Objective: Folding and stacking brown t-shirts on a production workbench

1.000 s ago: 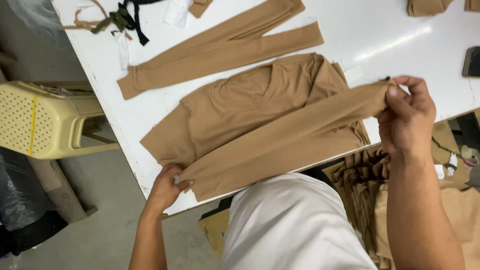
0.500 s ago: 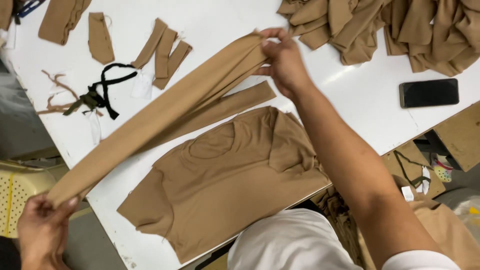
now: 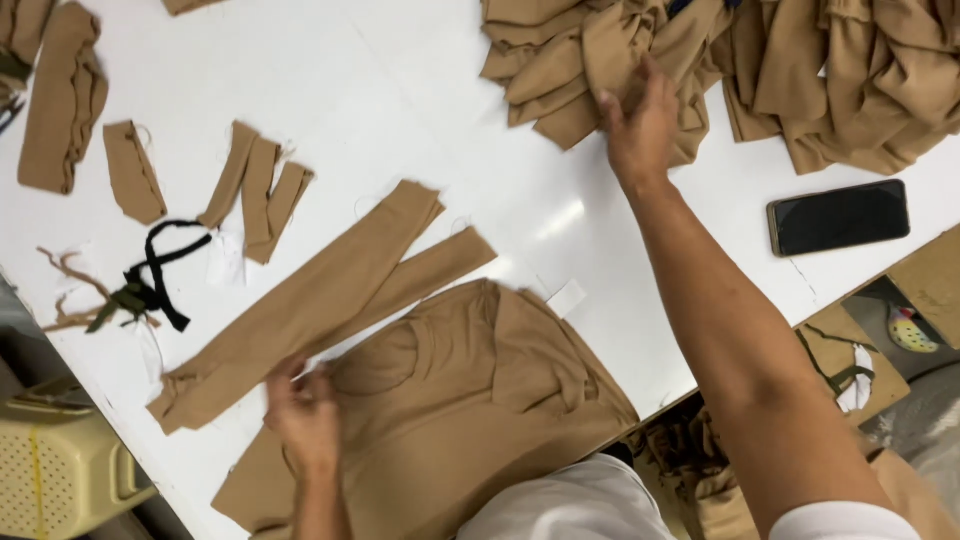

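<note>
My left hand (image 3: pixel 303 412) rests on the tan garment (image 3: pixel 470 400) lying flat near the table's front edge, its fingers by the lower end of the stacked long tan sleeve pieces (image 3: pixel 320 295). My right hand (image 3: pixel 640 125) reaches to the far side of the table. There it touches the heap of crumpled tan fabric (image 3: pixel 600 60), fingers spread on a fold. Whether it grips the cloth is not clear.
A black phone (image 3: pixel 838 216) lies at the table's right edge. Small tan scraps (image 3: pixel 255 190) and a black strap (image 3: pixel 160 270) lie at the left. A yellow plastic stool (image 3: pixel 60 470) stands beside the white table (image 3: pixel 370 100). More tan cloth (image 3: pixel 860 80) is piled at the back right.
The long sleeve piece that both hands held stretched has been laid on the other strips. My right hand let go and moved to the fabric heap; my left hand moved onto the garment.
</note>
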